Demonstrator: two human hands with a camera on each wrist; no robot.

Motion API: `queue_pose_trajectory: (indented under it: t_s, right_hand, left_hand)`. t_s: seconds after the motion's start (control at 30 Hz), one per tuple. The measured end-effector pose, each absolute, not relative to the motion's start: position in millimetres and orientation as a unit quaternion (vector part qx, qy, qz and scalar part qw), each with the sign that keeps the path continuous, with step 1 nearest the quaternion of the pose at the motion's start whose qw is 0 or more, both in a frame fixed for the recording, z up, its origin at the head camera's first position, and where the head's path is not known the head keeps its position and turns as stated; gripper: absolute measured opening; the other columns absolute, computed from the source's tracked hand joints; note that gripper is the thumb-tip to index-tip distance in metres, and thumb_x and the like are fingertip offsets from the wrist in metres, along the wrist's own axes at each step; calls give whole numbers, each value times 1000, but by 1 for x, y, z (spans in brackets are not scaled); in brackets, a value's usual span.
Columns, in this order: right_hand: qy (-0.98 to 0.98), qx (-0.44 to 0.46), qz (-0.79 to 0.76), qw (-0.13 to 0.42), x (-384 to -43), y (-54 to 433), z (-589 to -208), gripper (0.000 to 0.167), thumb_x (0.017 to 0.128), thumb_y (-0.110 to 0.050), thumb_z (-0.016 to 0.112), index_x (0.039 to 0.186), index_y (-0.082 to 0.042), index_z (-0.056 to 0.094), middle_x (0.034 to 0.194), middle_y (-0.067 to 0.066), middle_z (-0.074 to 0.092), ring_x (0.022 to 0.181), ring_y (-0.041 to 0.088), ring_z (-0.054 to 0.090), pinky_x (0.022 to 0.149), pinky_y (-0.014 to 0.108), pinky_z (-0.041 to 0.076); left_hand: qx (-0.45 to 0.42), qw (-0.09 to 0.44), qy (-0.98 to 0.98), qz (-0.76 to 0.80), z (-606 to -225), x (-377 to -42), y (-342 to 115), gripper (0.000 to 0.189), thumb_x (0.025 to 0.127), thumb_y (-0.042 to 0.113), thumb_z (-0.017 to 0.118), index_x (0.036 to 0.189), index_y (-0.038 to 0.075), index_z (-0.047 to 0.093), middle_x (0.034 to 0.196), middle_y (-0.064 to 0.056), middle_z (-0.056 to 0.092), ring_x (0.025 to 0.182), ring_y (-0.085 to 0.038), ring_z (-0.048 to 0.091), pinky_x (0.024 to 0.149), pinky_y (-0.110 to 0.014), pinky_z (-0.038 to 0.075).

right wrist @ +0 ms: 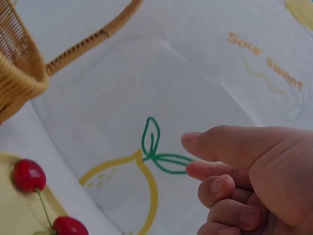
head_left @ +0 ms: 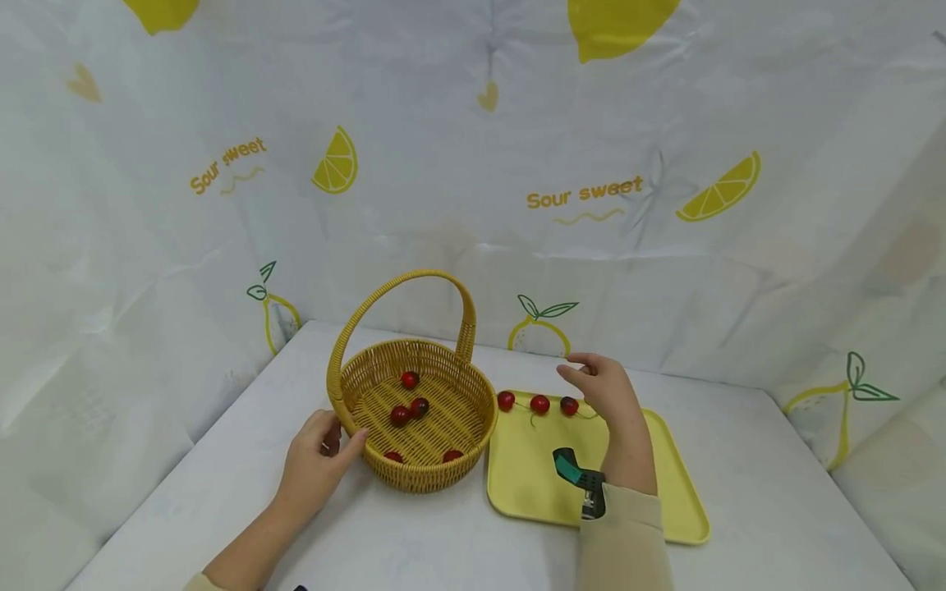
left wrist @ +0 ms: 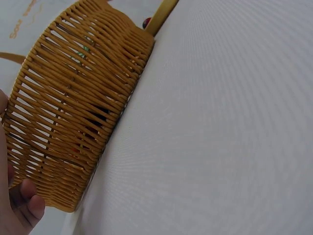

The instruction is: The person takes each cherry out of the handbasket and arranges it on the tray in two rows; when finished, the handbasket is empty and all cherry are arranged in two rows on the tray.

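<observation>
My left hand (head_left: 316, 460) holds the near left rim of a round wicker basket (head_left: 417, 478), with the thumb over the rim and the fingers against the outer wall. Several red cherries (head_left: 400, 416) lie on the basket's floor, some close to its front wall. Over the far edge of a yellow tray (head_left: 532, 480), my right hand (head_left: 606, 394) hovers with nothing in it. The right wrist view shows a gap between its thumb and index finger, the other fingers loosely bent. Three cherries (head_left: 539, 405) with green stems line the tray's back edge, just beneath this hand.
The basket's tall arched handle (head_left: 424, 273) rises above its bowl. Basket and tray stand side by side on a white table (head_left: 746, 460). Behind them hangs a white curtain (head_left: 443, 205) printed with lemons and lettering. A dark strap (head_left: 580, 476) crosses the right wrist.
</observation>
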State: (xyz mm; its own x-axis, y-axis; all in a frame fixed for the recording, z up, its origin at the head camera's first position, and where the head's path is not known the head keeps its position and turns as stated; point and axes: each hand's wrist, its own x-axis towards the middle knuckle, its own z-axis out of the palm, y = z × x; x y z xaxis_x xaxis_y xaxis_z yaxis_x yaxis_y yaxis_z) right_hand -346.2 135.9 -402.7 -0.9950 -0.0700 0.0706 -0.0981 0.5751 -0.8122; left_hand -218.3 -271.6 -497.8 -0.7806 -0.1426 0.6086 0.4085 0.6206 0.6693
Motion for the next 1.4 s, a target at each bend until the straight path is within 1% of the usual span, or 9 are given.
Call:
queue_pose_trajectory:
  t_s: [0.13, 0.3, 0.43, 0.63, 0.7, 0.9, 1.07, 1.2, 1.4]
  right_hand:
    - [-875, 77, 476, 29, -337, 123, -386, 51, 100, -37, 68, 140, -6, 60, 82, 3, 46, 68, 18, 41, 64, 36, 39]
    - [-862, 112, 494, 35, -329, 106, -374, 46, 99, -34, 70, 137, -8, 63, 83, 4, 51, 65, 18, 41, 67, 36, 41]
    - [-848, 147, 508, 29, -325, 90, -370, 43, 99, -32, 71, 135, -9, 65, 85, 5, 55, 63, 17, 41, 65, 34, 42]
    - [-820, 197, 537, -11, -321, 64, -372, 36, 98, -25, 72, 130, -10, 67, 79, 6, 52, 55, 15, 34, 53, 28, 35]
    - [-816, 213, 536, -27, -320, 54, -373, 35, 98, -24, 72, 129, -10, 68, 76, 6, 51, 54, 14, 33, 52, 27, 33]
    - [-808, 247, 530, -78, -316, 30, -377, 34, 97, -21, 74, 128, -9, 68, 72, 4, 49, 52, 15, 34, 53, 28, 35]
    - [-819, 270, 497, -96, -316, 12, -385, 31, 94, -22, 76, 123, -10, 71, 73, -1, 48, 61, 14, 37, 56, 29, 32]
    - [-826, 289, 469, -118, -315, -2, -394, 29, 93, -21, 77, 119, -9, 72, 73, -2, 45, 64, 13, 40, 59, 29, 35]
    - [-832, 305, 440, -144, -308, -21, -404, 32, 91, -19, 80, 120, -6, 74, 71, -2, 46, 63, 12, 41, 57, 27, 36]
  left_hand:
    - [-76, 321, -842, -428, -496, -218, -271, 26, 89, 15, 81, 86, 15, 56, 80, -2, 47, 69, -16, 45, 56, -24, 41]
    - [-71, 318, -844, -427, -495, -217, -272, 26, 89, 15, 81, 86, 13, 56, 80, -1, 47, 70, -16, 46, 56, -24, 42]
    - [-67, 315, -845, -427, -494, -216, -272, 26, 90, 16, 81, 86, 15, 56, 81, -2, 47, 70, -15, 46, 57, -24, 42]
    - [-65, 311, -847, -426, -496, -216, -274, 25, 91, 18, 81, 86, 15, 56, 81, -5, 48, 71, -15, 45, 57, -24, 42]
    - [-64, 312, -847, -425, -496, -216, -274, 25, 91, 19, 81, 86, 15, 56, 81, -5, 48, 71, -14, 45, 57, -24, 42]
    - [-68, 314, -846, -426, -497, -217, -274, 25, 90, 17, 81, 87, 16, 56, 81, -3, 48, 71, -14, 46, 57, -24, 43]
    - [-66, 317, -846, -425, -497, -216, -273, 24, 89, 16, 82, 88, 16, 57, 81, -1, 48, 71, -14, 46, 57, -24, 43]
    - [-70, 317, -844, -426, -496, -216, -272, 23, 89, 16, 81, 89, 16, 58, 81, -5, 49, 71, -15, 45, 57, -24, 42]
    - [-72, 316, -841, -432, -496, -218, -270, 21, 90, 16, 81, 93, 15, 60, 83, -8, 51, 71, -16, 46, 57, -23, 42]
